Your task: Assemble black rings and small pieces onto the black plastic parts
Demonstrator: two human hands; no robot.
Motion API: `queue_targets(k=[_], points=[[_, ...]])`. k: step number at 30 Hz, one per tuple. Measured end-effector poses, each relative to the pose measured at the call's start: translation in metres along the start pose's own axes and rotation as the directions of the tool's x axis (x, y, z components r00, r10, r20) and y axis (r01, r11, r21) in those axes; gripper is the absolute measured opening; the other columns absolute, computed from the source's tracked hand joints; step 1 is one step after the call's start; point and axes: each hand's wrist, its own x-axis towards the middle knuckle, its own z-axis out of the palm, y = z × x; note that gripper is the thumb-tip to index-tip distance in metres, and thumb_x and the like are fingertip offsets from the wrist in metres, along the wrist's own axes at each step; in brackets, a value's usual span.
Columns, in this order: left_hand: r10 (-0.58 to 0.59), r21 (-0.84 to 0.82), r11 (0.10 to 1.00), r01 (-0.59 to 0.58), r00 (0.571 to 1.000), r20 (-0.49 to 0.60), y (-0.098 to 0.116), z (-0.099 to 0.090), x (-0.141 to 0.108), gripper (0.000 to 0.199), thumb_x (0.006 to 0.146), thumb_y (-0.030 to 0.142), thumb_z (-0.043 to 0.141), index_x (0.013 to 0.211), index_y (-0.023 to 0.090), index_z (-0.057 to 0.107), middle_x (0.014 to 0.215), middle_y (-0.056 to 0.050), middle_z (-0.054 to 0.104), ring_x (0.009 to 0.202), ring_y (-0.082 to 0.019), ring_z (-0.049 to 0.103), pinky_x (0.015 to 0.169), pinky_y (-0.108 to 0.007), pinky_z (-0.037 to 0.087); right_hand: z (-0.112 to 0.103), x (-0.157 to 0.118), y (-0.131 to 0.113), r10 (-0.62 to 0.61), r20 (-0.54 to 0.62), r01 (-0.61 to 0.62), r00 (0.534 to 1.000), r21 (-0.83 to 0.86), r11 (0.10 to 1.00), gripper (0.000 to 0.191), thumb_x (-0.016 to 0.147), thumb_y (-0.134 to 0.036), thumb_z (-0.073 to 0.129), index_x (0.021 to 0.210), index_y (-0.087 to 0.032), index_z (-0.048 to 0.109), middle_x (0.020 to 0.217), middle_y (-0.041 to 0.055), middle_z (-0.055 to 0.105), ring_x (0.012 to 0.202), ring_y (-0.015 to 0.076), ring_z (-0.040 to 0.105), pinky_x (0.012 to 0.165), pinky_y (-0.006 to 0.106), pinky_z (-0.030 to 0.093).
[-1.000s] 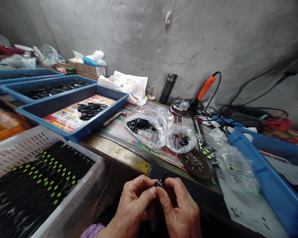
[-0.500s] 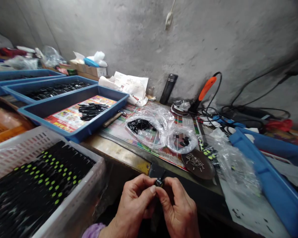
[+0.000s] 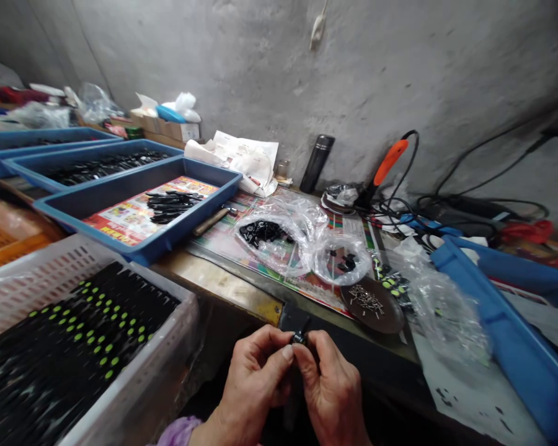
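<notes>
Both of my hands meet at the table's front edge around a small shiny black part (image 3: 298,337). My left hand (image 3: 258,375) pinches it from the left between thumb and index finger. From the right, the thumb and index finger of my right hand (image 3: 332,384) close on the same part. The fingers cover most of it, so its exact kind does not show. Just beyond the hands, a dark round dish (image 3: 372,305) holds small metal pins. Two clear plastic bags with black pieces, a larger bag (image 3: 279,260) and a smaller bag (image 3: 323,272), lie open behind.
On the left, a white basket (image 3: 134,378) is filled with black pieces with green dots. A blue tray (image 3: 144,251) with black parts stands behind it, beside a hammer (image 3: 211,223). An orange-handled tool (image 3: 389,162) leans near the wall. Another blue tray (image 3: 497,334) stands right.
The hands keep their pinch on the small black part; the right hand has shifted and turned slightly. The view has moved a little. Nothing else has visibly moved.
</notes>
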Motion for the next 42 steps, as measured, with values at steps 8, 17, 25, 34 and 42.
queue_targets(k=[8,17,25,34,42], points=[[-0.022,0.027,0.999,0.022,1.000,-0.003,0.000,-0.002,-0.002,0.048,0.061,0.052,0.084,0.078,0.012,0.063,0.049,0.006,0.049,0.038,-0.003,0.036,0.037,-0.016,0.027,-0.002,-0.005,-0.001,-0.062,-0.020,0.060,0.998,-0.099,0.993,0.032,0.109,-0.036,0.038,0.087,-0.017,0.053,0.069,-0.0001,0.053,0.054,0.0143,0.056,0.049,0.023,0.042],[-0.010,0.019,1.000,0.010,1.000,-0.009,0.001,0.001,0.000,0.048,0.061,0.052,0.084,0.079,0.013,0.062,0.047,0.007,0.047,0.038,-0.003,0.036,0.036,-0.015,0.027,0.002,-0.003,0.001,0.009,-0.042,-0.009,0.999,-0.001,1.000,0.036,0.108,-0.040,0.038,0.081,-0.019,0.051,0.065,-0.0019,0.054,0.051,0.0126,0.057,0.047,0.021,0.042],[-0.065,-0.052,0.996,0.070,0.994,0.091,-0.005,-0.010,0.001,0.032,0.074,0.038,0.078,0.088,0.015,0.060,0.049,0.005,0.052,0.041,-0.005,0.042,0.037,-0.012,0.029,-0.006,-0.002,0.000,0.028,-0.018,-0.026,0.999,0.094,0.995,0.030,0.106,-0.044,0.043,0.096,-0.020,0.057,0.076,-0.0010,0.063,0.061,0.0124,0.064,0.054,0.018,0.049],[-0.090,-0.178,0.976,0.127,0.975,0.203,-0.005,-0.016,0.008,0.020,0.085,0.032,0.066,0.090,0.015,0.056,0.050,0.002,0.058,0.033,-0.006,0.041,0.034,-0.014,0.032,-0.008,-0.007,0.003,0.135,0.064,-0.143,0.989,0.156,0.977,0.023,0.104,-0.043,0.048,0.101,-0.022,0.056,0.072,-0.0036,0.066,0.058,0.0120,0.066,0.055,0.015,0.053],[-0.059,-0.264,0.958,0.111,0.979,0.197,0.000,-0.017,0.007,0.026,0.076,0.024,0.077,0.090,0.011,0.059,0.067,-0.004,0.066,0.051,-0.012,0.061,0.046,-0.021,0.052,-0.014,-0.004,-0.001,0.105,-0.004,-0.104,0.994,0.119,0.987,0.030,0.104,-0.046,0.047,0.093,-0.021,0.059,0.071,-0.0025,0.068,0.058,0.0120,0.068,0.051,0.012,0.052]])
